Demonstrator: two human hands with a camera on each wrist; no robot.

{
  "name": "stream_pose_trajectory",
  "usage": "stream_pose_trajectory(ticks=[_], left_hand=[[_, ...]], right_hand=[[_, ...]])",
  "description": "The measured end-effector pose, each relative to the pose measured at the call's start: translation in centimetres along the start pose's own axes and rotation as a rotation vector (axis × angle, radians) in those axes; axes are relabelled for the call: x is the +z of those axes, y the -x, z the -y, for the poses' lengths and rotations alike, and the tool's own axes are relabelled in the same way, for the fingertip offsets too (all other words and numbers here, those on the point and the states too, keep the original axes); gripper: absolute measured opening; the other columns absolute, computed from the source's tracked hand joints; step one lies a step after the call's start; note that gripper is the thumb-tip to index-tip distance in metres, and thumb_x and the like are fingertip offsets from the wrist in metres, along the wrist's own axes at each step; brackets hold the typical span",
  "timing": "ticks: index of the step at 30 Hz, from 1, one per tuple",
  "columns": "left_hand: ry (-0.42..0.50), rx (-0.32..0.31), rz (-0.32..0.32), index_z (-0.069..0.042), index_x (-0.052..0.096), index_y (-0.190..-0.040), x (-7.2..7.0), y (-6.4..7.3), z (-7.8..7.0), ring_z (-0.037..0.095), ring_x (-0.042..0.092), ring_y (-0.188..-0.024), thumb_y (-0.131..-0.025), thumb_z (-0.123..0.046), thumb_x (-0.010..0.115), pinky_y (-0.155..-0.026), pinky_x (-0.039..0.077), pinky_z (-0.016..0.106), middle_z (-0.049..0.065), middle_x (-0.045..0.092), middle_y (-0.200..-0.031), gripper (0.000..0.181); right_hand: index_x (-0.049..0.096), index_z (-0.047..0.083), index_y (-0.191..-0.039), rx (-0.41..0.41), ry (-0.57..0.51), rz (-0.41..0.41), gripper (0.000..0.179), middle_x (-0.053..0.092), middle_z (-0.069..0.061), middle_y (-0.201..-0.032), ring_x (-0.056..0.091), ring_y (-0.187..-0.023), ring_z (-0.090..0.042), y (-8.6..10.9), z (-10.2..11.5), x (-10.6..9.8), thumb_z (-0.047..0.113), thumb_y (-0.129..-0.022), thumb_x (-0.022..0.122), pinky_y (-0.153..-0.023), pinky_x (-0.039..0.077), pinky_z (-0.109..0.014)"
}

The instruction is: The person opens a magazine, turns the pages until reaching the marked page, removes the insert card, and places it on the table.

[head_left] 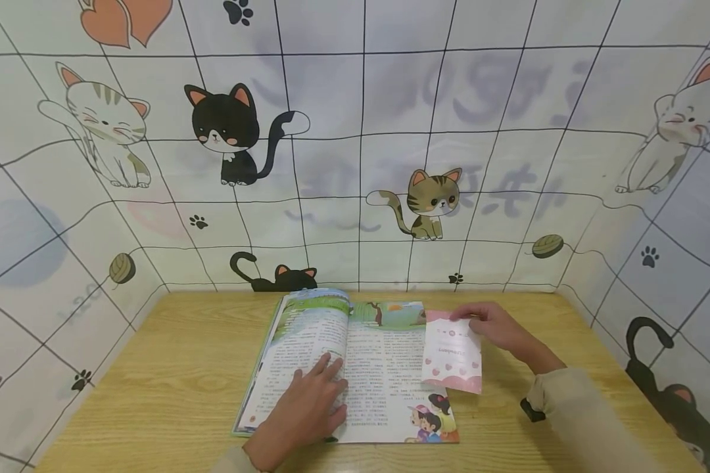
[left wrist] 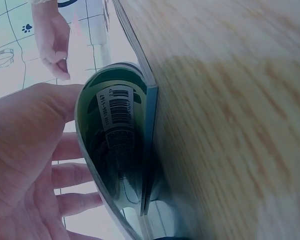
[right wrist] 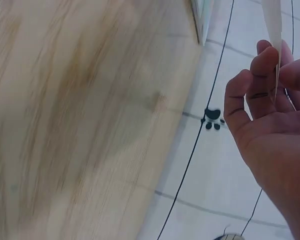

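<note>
An illustrated magazine (head_left: 378,368) lies spread on the wooden table, its left pages bulging upward. My left hand (head_left: 307,401) rests on it near the spine with fingers extended. In the left wrist view that hand (left wrist: 25,155) lies against the curved pages, and a barcode label (left wrist: 116,107) shows inside the curl. Between thumb and fingers, my right hand (head_left: 497,328) pinches the top edge of a pink and white card (head_left: 452,351) printed with hearts. The card overlaps the magazine's right page. Seen edge-on in the right wrist view, the card (right wrist: 274,25) is pinched by the right hand (right wrist: 275,115).
The wooden table (head_left: 183,368) extends on both sides of the magazine. Behind it and at both sides stand white cloth walls (head_left: 331,151) with grid lines and cartoon cats. A black band (head_left: 532,410) is at the right sleeve.
</note>
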State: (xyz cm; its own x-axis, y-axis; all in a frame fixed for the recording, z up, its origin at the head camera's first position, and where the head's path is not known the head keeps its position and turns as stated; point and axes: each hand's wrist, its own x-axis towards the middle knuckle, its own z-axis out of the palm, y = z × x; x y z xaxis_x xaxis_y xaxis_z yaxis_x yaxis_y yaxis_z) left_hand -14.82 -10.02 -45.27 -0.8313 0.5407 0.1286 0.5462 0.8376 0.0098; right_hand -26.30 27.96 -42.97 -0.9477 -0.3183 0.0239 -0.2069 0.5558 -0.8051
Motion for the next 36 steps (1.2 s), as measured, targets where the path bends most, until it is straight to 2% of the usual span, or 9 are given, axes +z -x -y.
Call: stream_pose_trajectory(ticks=[7,13,18,21,24,30,36], left_hand=[[0.005,-0.005,0.009,-0.014,0.074,-0.111,-0.1,0.0,-0.1,0.034,0.049,-0.134,-0.087,-0.035,0.068,-0.083,0.051,0.064,0.009,0.057,-0.140,0.033],[0.014,-0.008,0.016,-0.014,0.074,-0.112,-0.2,0.0,-0.1,0.034,0.049,-0.134,-0.087,-0.035,0.068,-0.083,0.050,0.065,0.009,0.057,-0.140,0.033],[0.014,-0.007,0.017,-0.014,0.074,-0.112,-0.1,0.0,0.0,0.034,0.049,-0.134,-0.087,-0.035,0.068,-0.084,0.050,0.065,0.009,0.056,-0.141,0.034],[0.018,-0.007,0.016,-0.014,0.074,-0.112,0.0,0.1,0.1,0.034,0.048,-0.134,-0.087,-0.036,0.068,-0.084,0.050,0.065,0.009,0.056,-0.141,0.034],[0.024,-0.006,0.012,-0.014,0.074,-0.113,0.0,0.1,0.2,0.034,0.048,-0.134,-0.087,-0.035,0.068,-0.084,0.050,0.065,0.009,0.056,-0.141,0.034],[0.015,-0.006,0.013,-0.014,0.074,-0.113,0.0,0.2,0.2,0.034,0.048,-0.134,-0.087,-0.036,0.068,-0.083,0.050,0.065,0.009,0.056,-0.141,0.035],[0.008,-0.005,-0.002,-0.014,0.071,-0.117,-0.1,0.2,0.2,0.034,0.049,-0.133,-0.087,-0.036,0.068,-0.083,0.051,0.064,0.009,0.056,-0.140,0.037]], right_hand=[[0.069,0.000,-0.115,0.035,0.069,-0.034,0.035,0.063,-0.021,-0.125,0.055,-0.103,-0.028,1.3,-2.1,-2.5,-0.007,-0.091,0.045,-0.077,0.045,-0.028],[0.069,-0.002,-0.113,0.048,0.068,0.005,0.031,0.065,-0.020,-0.119,0.056,-0.098,-0.025,1.8,-4.2,-3.2,-0.008,-0.091,0.047,-0.074,0.048,-0.027],[0.069,-0.002,-0.108,-0.007,0.062,0.058,0.031,0.065,-0.020,-0.115,0.057,-0.091,-0.022,1.7,-5.0,-3.0,-0.011,-0.088,0.048,-0.071,0.050,-0.026],[0.070,0.001,-0.107,-0.049,0.116,0.067,0.034,0.066,-0.017,-0.113,0.056,-0.092,-0.021,1.6,-5.2,-2.7,-0.013,-0.086,0.048,-0.074,0.049,-0.026],[0.071,0.004,-0.105,-0.067,0.190,0.059,0.037,0.067,-0.013,-0.112,0.056,-0.096,-0.024,1.5,-5.2,-2.1,-0.014,-0.082,0.049,-0.081,0.048,-0.031],[0.071,0.005,-0.109,-0.113,0.305,0.054,0.043,0.067,-0.015,-0.116,0.058,-0.112,-0.040,1.9,-4.5,-0.9,-0.015,-0.076,0.054,-0.094,0.045,-0.059],[0.068,0.005,-0.115,-0.133,0.387,0.077,0.045,0.064,-0.017,-0.122,0.054,-0.120,-0.045,2.3,-4.0,-0.2,-0.016,-0.076,0.057,-0.099,0.041,-0.063]])
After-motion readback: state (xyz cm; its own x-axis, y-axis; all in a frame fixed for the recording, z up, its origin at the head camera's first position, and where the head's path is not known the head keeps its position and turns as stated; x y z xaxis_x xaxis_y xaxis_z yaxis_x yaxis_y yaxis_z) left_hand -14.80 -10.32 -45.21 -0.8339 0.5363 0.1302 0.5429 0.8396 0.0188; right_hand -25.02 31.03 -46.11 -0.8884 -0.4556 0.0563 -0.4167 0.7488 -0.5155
